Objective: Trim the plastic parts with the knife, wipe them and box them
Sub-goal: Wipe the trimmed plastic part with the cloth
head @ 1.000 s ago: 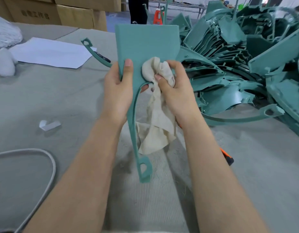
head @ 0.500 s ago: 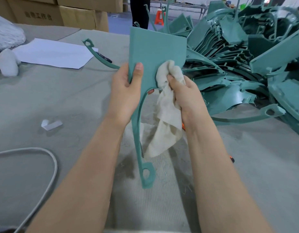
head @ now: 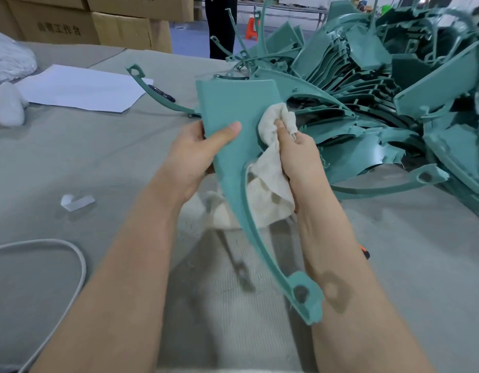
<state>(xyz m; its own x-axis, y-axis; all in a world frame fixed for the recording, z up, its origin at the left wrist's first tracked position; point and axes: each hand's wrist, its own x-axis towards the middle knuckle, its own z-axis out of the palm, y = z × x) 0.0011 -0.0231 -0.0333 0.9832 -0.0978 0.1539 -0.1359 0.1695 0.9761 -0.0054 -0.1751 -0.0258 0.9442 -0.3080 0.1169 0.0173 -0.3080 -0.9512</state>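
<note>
I hold a teal plastic part [head: 233, 103] above the table: a flat panel with two curved arms, one reaching down to a ring-shaped lug near my right forearm. My left hand [head: 195, 154] grips the panel's left edge, thumb on its face. My right hand [head: 294, 149] clutches a cream cloth [head: 270, 189] and presses its bunched end against the panel's right side. A knife's orange handle [head: 365, 251] peeks out on the table behind my right forearm.
A big heap of teal parts [head: 381, 90] fills the right and back of the grey-covered table [head: 58, 162]. White paper [head: 79, 90], a pen [head: 163, 93], a small white scrap [head: 76, 202] and a white cable [head: 71, 254] lie left. Cardboard boxes [head: 93, 28] stand behind.
The part has tilted and swung so its lower arm now points toward my right forearm. My right hand with the cloth has slid along the panel's right side.
</note>
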